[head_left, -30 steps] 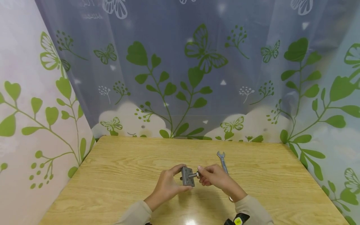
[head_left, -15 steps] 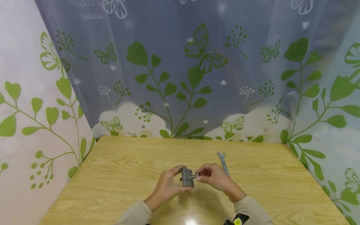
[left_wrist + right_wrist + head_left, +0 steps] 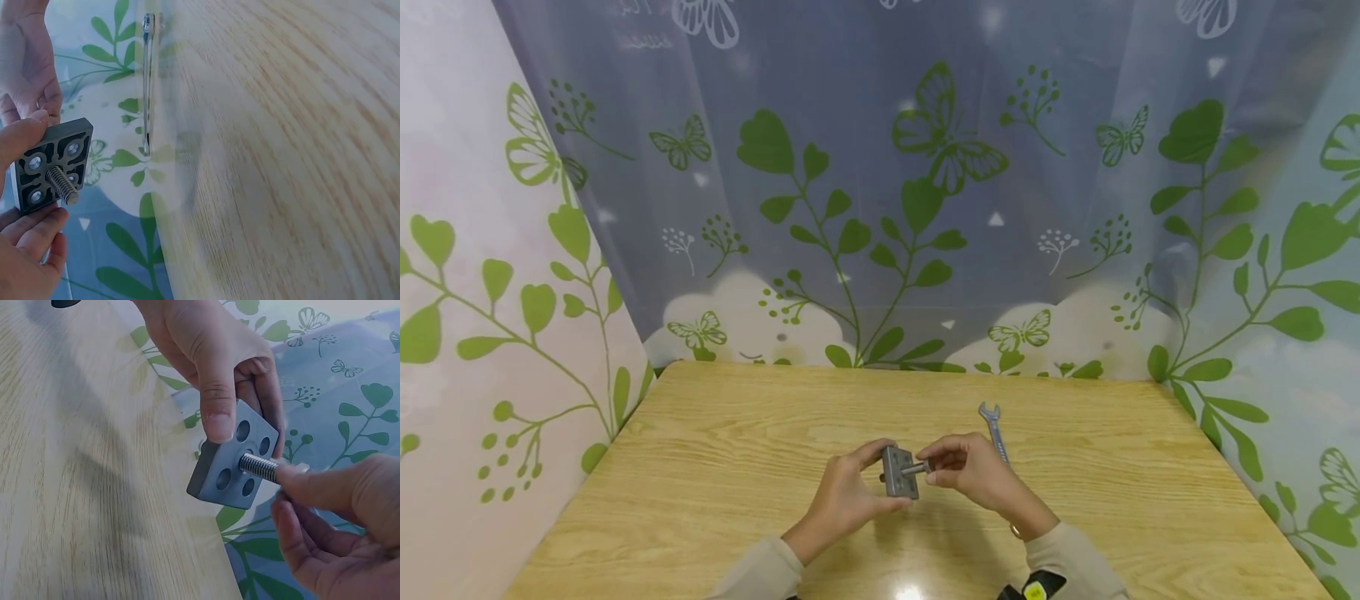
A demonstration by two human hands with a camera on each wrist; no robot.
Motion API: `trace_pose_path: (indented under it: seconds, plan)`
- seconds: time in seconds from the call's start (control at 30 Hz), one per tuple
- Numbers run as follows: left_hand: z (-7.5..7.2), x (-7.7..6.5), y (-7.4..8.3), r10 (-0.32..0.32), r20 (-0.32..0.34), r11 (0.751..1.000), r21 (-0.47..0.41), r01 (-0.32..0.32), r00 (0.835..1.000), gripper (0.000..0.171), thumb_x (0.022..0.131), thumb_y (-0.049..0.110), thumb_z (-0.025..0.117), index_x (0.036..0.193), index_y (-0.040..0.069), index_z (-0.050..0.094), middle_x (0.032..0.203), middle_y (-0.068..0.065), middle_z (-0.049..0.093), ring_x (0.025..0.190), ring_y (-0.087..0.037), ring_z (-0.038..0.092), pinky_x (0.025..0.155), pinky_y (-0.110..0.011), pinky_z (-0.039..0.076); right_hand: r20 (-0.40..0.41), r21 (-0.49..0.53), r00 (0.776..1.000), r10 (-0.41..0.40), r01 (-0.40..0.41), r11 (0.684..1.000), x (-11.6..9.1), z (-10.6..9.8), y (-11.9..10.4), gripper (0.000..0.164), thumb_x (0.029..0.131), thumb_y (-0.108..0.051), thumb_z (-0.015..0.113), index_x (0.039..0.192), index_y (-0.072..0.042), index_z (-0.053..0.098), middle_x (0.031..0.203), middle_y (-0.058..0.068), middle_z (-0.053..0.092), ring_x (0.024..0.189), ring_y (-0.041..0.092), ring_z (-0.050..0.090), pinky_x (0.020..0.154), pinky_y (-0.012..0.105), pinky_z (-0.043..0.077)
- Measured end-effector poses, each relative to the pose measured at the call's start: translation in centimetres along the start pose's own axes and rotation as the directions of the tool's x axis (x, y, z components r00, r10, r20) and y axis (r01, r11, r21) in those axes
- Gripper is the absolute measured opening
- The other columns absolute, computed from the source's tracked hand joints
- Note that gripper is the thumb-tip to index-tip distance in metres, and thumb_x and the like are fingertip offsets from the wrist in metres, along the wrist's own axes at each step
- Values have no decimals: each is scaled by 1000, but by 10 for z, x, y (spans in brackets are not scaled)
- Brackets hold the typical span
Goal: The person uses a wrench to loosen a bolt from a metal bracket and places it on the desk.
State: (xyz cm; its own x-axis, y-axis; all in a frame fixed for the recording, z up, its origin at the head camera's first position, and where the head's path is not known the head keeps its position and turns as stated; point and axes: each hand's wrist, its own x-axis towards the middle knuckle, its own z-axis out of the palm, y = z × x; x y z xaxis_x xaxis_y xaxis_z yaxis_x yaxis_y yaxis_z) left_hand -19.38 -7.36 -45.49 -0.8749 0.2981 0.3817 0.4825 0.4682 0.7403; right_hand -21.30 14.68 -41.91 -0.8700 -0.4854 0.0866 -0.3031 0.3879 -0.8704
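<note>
A square grey metal plate [image 3: 895,472] with several round holes is held by its edges between the thumb and fingers of my left hand [image 3: 844,493]. Through its centre runs a threaded bolt [image 3: 257,467], whose tip sticks out on the far side in the left wrist view, where the plate's recessed face [image 3: 47,178] shows. My right hand [image 3: 981,477] pinches the bolt's outer end between thumb and fingers, and these partly cover the head. Both hands are raised above the table. Beyond the right hand lies an open-end wrench [image 3: 994,429], its lower end hidden behind that hand.
The wood-grain table [image 3: 737,433] stretches under both hands. Behind it hangs a blue-grey curtain [image 3: 865,250] printed with green leaves and butterflies. Light printed panels stand at the left [image 3: 527,417] and right [image 3: 1285,400] sides.
The right fingers have shifted their grip around the bolt's end: the index finger now lies higher and the thumb lower than a second ago. The left hand, plate and wrench stay almost still.
</note>
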Motion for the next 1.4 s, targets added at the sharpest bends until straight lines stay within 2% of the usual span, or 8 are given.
trace_pose_path:
  seconds: [0.13,0.3,0.47,0.67,0.77,0.9,1.1,1.4]
  plan:
    - [-1,0,0,-5,0,1000,5,5,1000,70,64,23,90,124,4,60,118,-14,67,108,-28,64,92,-45,53,4,-2,998,55,-55,998,-1,1,-1,36,90,-23,69,115,2,65,99,12,68,85,20,64,73,32,57]
    - [0,0,-2,21,5,999,42,-22,1000,68,65,19,90,124,4,60,118,-14,67,106,-27,66,90,-43,54,-27,72,982,186,-184,980,0,6,-1,44,98,-38,54,93,3,70,79,11,69,71,21,66,67,38,59]
    - [1,1,-3,55,7,997,49,-56,998,67,65,14,89,124,2,59,117,-16,67,104,-28,66,89,-42,55,-14,101,965,260,-257,961,0,10,-4,53,101,-39,47,79,4,69,67,6,65,59,15,61,57,31,54]
    - [0,0,-3,43,18,999,27,-43,999,67,66,16,89,125,2,59,117,-15,67,105,-28,66,89,-42,55,15,117,972,233,-233,965,0,10,0,43,99,-34,52,84,3,68,70,4,62,63,15,60,61,32,55]
    - [0,-1,-4,38,20,999,16,-38,999,67,66,16,89,125,3,59,117,-15,67,106,-28,66,90,-42,54,26,117,983,181,-183,976,0,8,1,30,95,-28,60,95,2,66,77,5,63,70,17,61,67,37,56]
    - [0,-2,-4,49,13,999,8,-49,999,67,65,15,89,124,2,59,116,-14,68,105,-27,66,90,-43,54,22,81,996,89,-90,993,0,5,1,20,89,-14,68,104,0,66,89,9,64,78,19,60,67,32,54]
    - [0,-2,-3,50,7,998,24,-51,999,66,65,16,89,123,4,60,115,-13,68,103,-25,67,91,-41,54,24,74,999,44,-46,996,-2,3,0,19,87,-5,69,105,-2,68,98,10,64,83,19,58,67,25,52]
    - [-1,-2,-2,35,21,999,26,-35,999,66,66,16,89,124,4,60,115,-13,68,103,-26,67,90,-44,54,36,78,997,65,-68,995,-2,3,-1,29,88,-12,69,114,0,64,101,13,64,86,20,61,72,32,55]
